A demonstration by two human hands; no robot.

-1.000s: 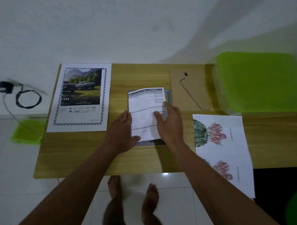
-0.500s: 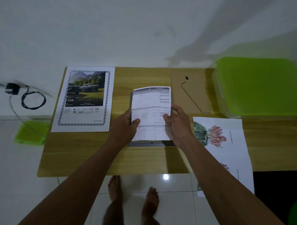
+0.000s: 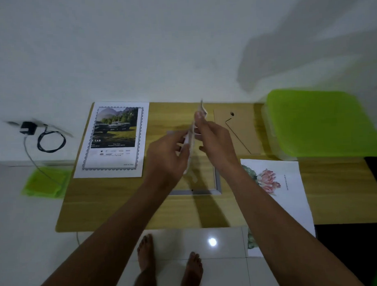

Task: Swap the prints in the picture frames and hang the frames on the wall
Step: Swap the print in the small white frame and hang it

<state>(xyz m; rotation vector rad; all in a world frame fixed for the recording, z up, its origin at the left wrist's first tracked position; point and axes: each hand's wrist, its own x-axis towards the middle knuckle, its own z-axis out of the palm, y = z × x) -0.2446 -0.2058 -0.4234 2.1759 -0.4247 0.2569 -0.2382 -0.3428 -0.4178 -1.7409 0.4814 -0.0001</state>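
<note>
Head view: sheet (image 3: 191, 140) held above frame (image 3: 217, 180); box (image 3: 319, 123) lidded.

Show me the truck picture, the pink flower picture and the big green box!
White paper print with trucks (image 3: 115, 127): head view, on the photo of the trucks.
White paper print with pink flowers (image 3: 269, 179): head view, on the pink bloom.
Bright green plastic box lid (image 3: 319, 121): head view, middle of the lid.
</note>
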